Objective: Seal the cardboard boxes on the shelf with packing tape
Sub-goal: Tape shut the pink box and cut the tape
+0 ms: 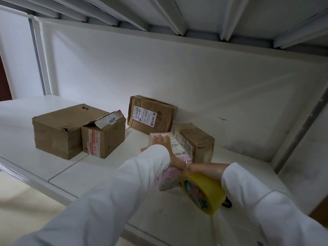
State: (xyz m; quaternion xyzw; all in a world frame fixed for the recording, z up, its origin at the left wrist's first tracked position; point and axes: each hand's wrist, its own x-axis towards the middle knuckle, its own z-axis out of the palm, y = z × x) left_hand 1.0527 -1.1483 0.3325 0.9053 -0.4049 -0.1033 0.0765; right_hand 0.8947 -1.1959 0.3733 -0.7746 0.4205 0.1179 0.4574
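The pink box (173, 153) is pressed flat by the left grip (164, 144), fingers spread. The tape roll (202, 190) hangs at the right grip (186, 168); its fingers cannot be told. The open-flapped box (104, 137) seems unsealed.

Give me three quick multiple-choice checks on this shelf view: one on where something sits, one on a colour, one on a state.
1. Where is the tape roll?
A. On the big box at far left
B. At the near end of the pink box
C. Against the back wall

2. What colour is the tape roll?
A. Yellow
B. Black
C. Red

3. How is the top of the small brown box?
A. Taped flat
B. Cut away
C. One flap lifted

Answers: 1 B, it hangs by the right wrist against that box, which the left hand lies on. 2 A, its band is yellow. 3 C, a labelled flap stands up.
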